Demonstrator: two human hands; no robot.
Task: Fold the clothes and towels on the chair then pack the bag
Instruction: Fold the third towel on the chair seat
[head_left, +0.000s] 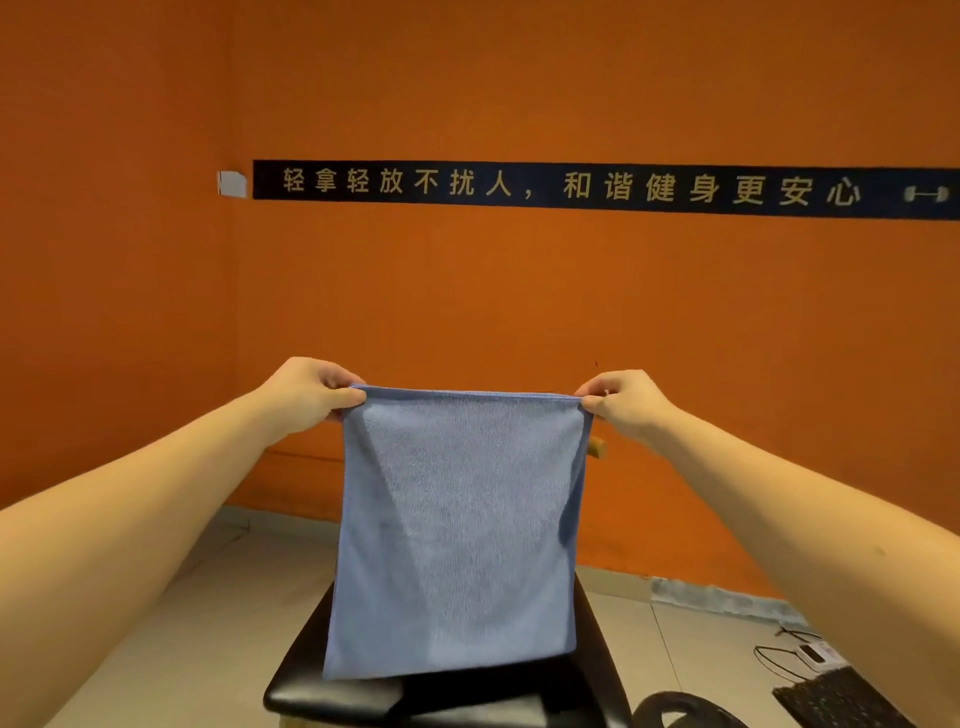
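Observation:
A light blue towel (457, 530) hangs flat in the air in front of me, stretched by its two top corners. My left hand (311, 387) pinches the top left corner and my right hand (621, 402) pinches the top right corner. Both arms are stretched forward at about the same height. The towel's bottom edge hangs just over the black padded chair seat (363, 696) below it. Most of the seat is hidden behind the towel. No bag or other clothes show in this view.
An orange wall with a dark banner (597, 189) of text stands straight ahead. Pale tiled floor (182, 597) surrounds the chair. At the lower right lie a black mesh object (836, 701), a small white device with cables (815, 652) and a dark round item (675, 712).

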